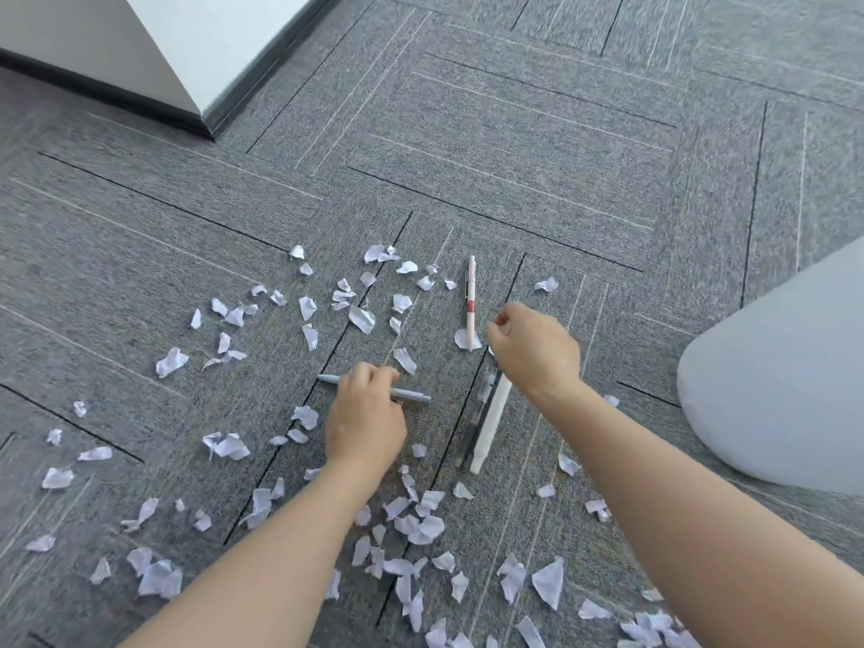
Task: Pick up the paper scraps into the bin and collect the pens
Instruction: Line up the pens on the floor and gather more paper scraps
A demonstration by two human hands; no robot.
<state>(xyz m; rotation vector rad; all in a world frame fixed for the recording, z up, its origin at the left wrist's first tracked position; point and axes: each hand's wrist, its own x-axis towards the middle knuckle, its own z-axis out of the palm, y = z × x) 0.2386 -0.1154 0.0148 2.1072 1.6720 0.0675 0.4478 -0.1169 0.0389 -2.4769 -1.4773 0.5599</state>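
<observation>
Scraps of torn white paper (360, 318) lie scattered over the grey carpet floor (514, 133), dozens of them, thickest near the bottom edge and in a loose arc to the left. 4 pens show among them. A grey pen (411, 394) lies crosswise under the left hand (367, 420), whose fingers curl round its middle, both ends sticking out. A white pen with a red band (471, 299) lies lengthwise farther off, its tip resting on a round scrap. Just right of the left hand, a white pen (488, 425) and a dark pen (473, 425) lie side by side, touching, their far ends hidden beneath the right hand (535, 350). That hand hangs over them with fingers curled inward; whether it has hold of either pen cannot be told. A pale grey rounded object (776, 390) sits at the right edge, cut off by the frame. At the upper left a white wall corner (177, 49) with a dark skirting meets the carpet, which is laid in tiles with thin dark and pale stripes.
</observation>
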